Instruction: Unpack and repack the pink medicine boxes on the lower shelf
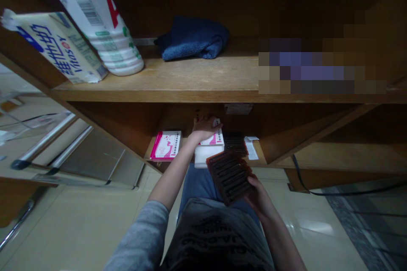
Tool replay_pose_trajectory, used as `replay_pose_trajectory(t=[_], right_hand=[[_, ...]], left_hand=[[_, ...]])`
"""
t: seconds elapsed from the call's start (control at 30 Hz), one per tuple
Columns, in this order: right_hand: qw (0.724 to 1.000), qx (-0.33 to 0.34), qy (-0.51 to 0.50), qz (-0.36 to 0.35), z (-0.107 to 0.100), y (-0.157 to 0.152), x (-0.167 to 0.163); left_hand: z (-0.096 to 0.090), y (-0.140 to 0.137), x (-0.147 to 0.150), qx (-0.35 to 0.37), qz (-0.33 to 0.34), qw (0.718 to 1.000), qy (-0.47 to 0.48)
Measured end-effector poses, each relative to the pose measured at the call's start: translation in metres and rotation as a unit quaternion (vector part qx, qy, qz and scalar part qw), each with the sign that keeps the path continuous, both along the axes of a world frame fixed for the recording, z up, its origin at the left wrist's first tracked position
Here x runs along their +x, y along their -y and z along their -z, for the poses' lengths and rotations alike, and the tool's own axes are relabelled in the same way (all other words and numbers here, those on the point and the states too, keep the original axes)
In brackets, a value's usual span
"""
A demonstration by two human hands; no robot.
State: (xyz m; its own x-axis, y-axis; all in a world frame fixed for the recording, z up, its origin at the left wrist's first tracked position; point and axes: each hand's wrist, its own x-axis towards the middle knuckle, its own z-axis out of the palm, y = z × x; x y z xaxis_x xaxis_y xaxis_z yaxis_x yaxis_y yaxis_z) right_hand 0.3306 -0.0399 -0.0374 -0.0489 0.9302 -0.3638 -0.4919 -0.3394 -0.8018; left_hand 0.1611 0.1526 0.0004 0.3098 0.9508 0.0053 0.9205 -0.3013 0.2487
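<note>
My left hand reaches into the lower shelf, its fingers closed over a pink-and-white printed box. From the near end of that box a white inner part sticks out. In my right hand is a dark brown slotted plastic tray, tilted above my lap and gripped by its lower right edge. Behind it on the shelf lies a similar dark slotted tray, partly covered by the one I hold. Another pink-and-white box lies flat to the left of my left forearm.
A folded white paper lies at the shelf's right. Above, the upper shelf bears a Vitasoy carton, a white bottle and a blue cloth. A metal-framed piece stands left; a black cable hangs right.
</note>
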Motion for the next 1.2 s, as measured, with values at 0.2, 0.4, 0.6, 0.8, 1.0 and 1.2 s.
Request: replay_pose_trajectory(t=[0.2, 0.4, 0.6, 0.8, 1.0, 1.2], right_hand=[[0.993, 0.041, 0.052, 0.097, -0.008, -0.024, 0.034], [0.979, 0.066, 0.149, 0.125, -0.003, -0.066, 0.031], [0.977, 0.017, 0.194, 0.085, 0.001, -0.088, 0.022], [0.980, 0.004, 0.186, 0.069, 0.002, -0.095, 0.019], [0.978, 0.021, 0.196, 0.071, 0.005, -0.099, 0.021], [0.957, 0.046, 0.280, 0.057, 0.009, -0.102, 0.028]], left_hand=[[0.004, -0.003, -0.002, -0.020, -0.003, 1.000, 0.003], [0.005, -0.003, -0.003, -0.011, 0.002, 1.000, 0.010], [0.001, 0.000, -0.001, -0.037, -0.001, 0.999, -0.011], [-0.001, 0.001, 0.000, -0.020, 0.009, 1.000, -0.002], [0.000, 0.000, 0.000, -0.032, -0.006, 0.999, -0.004], [0.004, -0.001, 0.000, -0.034, -0.005, 0.999, 0.003]])
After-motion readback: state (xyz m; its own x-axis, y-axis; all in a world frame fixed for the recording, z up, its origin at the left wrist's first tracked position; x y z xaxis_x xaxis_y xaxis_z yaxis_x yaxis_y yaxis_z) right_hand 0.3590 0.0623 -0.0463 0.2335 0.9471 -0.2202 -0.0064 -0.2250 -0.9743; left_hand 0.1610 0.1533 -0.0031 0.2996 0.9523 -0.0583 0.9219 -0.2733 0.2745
